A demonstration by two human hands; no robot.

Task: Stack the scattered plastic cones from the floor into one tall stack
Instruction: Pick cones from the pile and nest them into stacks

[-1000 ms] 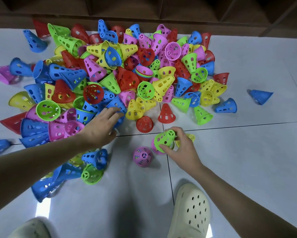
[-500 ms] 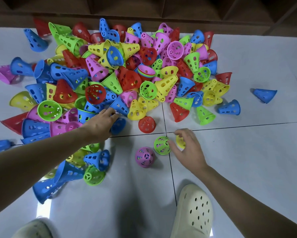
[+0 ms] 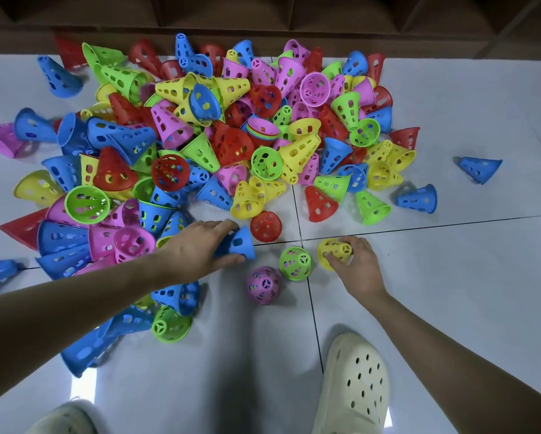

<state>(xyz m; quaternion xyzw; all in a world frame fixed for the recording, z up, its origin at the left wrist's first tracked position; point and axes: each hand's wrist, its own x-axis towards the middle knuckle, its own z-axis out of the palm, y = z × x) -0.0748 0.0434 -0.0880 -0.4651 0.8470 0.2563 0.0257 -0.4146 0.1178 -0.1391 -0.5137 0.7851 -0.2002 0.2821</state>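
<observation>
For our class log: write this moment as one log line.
left hand: grips blue cone | right hand: grips yellow cone | stack: not yet begun

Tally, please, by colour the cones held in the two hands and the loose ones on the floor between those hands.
blue cone: 1, gripped by the left hand
yellow cone: 1, gripped by the right hand
green cone: 1
pink cone: 1
red cone: 1
Total: 5
</observation>
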